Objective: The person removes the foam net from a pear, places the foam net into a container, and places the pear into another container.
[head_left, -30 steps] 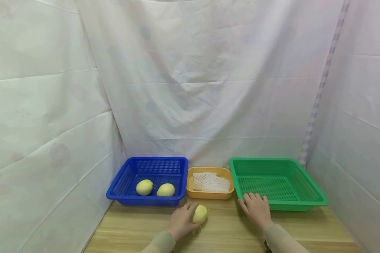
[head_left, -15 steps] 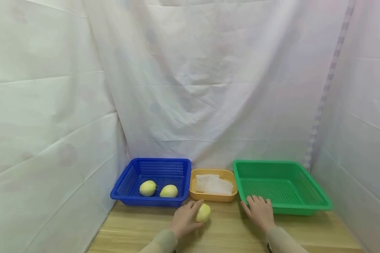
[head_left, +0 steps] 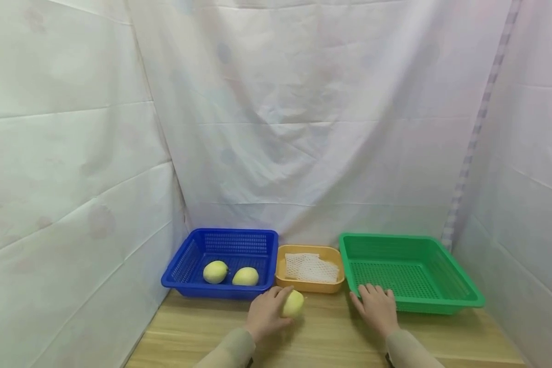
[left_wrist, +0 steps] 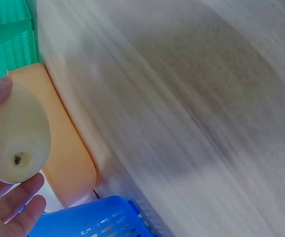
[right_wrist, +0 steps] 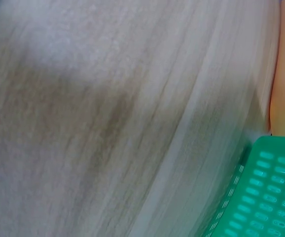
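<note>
A pale yellow pear (head_left: 293,304) is held in my left hand (head_left: 268,313), in front of the orange tray. In the left wrist view, thumb and fingers grip the pear (left_wrist: 21,131), and its dark blossom end shows. My right hand (head_left: 378,308) rests with its fingers on the near rim of the green basket (head_left: 437,301), close to its left corner. This hand is out of sight in the right wrist view. Two more yellow pears (head_left: 215,272) lie in the blue basket (head_left: 221,294) on the left.
Between the baskets stands a shallow orange tray (head_left: 310,287) holding white foam net sleeves (head_left: 312,268). All three containers line the back of the wooden table (head_left: 331,342). White cloth (head_left: 276,112) hangs behind and at both sides.
My left hand and the pear have risen slightly in the head view over the last half second. The head view has shifted a little. My right hand stays on the green rim.
</note>
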`<action>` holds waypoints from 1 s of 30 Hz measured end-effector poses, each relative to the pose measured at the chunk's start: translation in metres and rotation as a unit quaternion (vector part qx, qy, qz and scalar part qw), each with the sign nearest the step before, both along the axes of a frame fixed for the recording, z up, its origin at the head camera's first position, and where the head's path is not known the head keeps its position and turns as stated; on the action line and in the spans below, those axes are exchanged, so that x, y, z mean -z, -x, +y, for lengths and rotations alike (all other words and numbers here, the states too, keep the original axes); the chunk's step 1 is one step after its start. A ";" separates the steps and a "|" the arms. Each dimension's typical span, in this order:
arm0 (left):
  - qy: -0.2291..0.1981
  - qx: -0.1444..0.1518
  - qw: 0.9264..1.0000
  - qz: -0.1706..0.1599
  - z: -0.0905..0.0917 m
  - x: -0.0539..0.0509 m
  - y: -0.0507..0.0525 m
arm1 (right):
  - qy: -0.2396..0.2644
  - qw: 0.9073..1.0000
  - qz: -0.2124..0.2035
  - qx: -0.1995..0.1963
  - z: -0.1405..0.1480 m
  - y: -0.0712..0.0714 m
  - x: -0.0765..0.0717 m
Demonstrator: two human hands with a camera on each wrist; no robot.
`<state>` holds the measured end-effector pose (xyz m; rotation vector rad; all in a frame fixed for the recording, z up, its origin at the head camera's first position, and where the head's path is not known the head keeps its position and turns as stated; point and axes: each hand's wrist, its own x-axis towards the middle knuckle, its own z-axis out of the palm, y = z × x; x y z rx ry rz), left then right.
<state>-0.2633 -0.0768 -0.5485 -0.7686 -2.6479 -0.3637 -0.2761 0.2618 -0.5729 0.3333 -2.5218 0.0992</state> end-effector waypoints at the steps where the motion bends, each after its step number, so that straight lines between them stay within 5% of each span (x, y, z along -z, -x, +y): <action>1: 0.000 0.000 1.000 0.001 -0.001 -0.001 0.000 | 0.001 1.000 0.003 -0.002 0.000 0.000 0.000; 13: -0.003 0.017 1.000 -0.022 0.004 -0.024 0.000 | -0.011 1.000 0.023 0.006 0.001 0.002 0.003; 30: -0.006 0.039 0.999 -0.019 0.007 -0.050 0.001 | -0.009 1.000 -0.002 0.017 0.001 0.005 -0.001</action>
